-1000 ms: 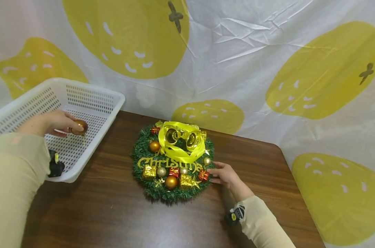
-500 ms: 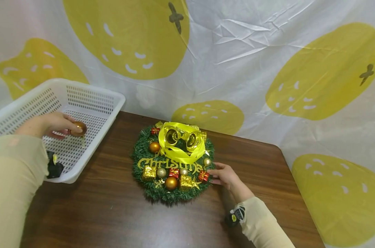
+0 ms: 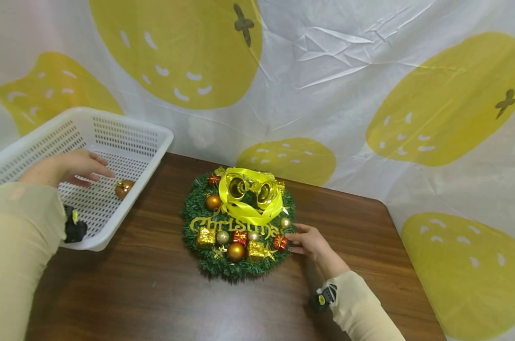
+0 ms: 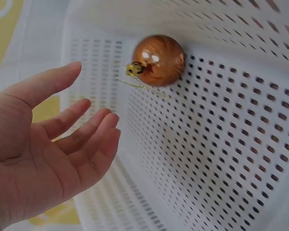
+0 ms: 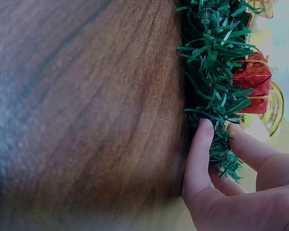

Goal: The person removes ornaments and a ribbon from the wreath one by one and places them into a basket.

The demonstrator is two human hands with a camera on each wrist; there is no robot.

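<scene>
The left hand (image 3: 67, 166) is held over the white perforated basket (image 3: 125, 123) with fingers spread wide and nothing gripped; the copper bauble (image 3: 123, 188) is seen just beyond the fingertips, lying on the basket floor near its right wall. The right hand (image 3: 310, 240) is rested on the wooden table (image 3: 155, 293); the edge of the Christmas wreath (image 3: 238, 222) is pinched between thumb and fingers, beside a small red gift box (image 3: 279, 242).

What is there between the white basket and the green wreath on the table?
In the head view, only bare brown table lies between the white basket and the wreath; nothing stands on that strip.
</scene>
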